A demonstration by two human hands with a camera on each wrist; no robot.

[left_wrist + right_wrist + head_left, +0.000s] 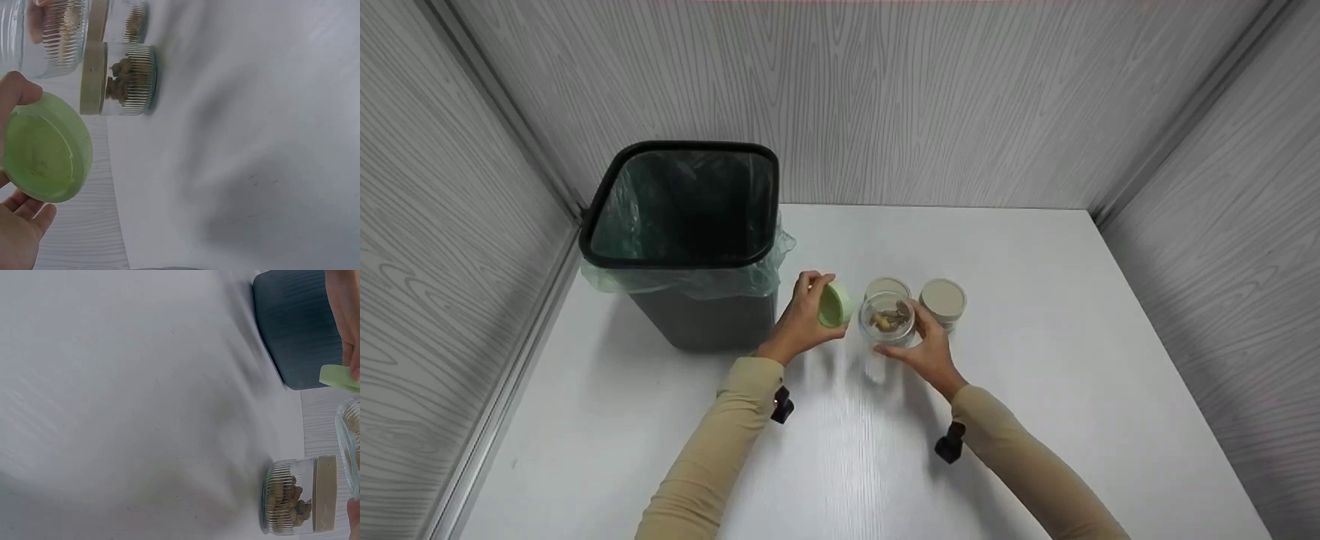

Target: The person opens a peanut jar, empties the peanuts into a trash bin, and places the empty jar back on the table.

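Counting jars: you have three glass jars on the white table [1035, 300]; one is open and two are capped.
Open jar: your right hand [930, 349] grips the open jar [887, 321], fingers curled round its ribbed glass wall, near the middle of the table and just in front of the other two. Brown bits lie in the bottom of it.
Green lid: you have one green lid [833, 305], pinched between the thumb and fingers of your left hand [802, 319]. It is held on edge, off the jar and just to the left of its mouth, between the jar and the bin. In the left wrist view its hollow underside faces the camera.
Capped jars: two, each with a beige lid. One capped jar [886, 287] stands right behind the open one; the other capped jar [943, 301] stands just to its right, close to your right fingers. Both hold brown pieces, seen through the glass in the left wrist view.
Bin: one dark bin [690, 247] with a thin green bag lining it, standing at the back left of the table, near your left hand.
Walls: three grey wood-grain panels close in the table.
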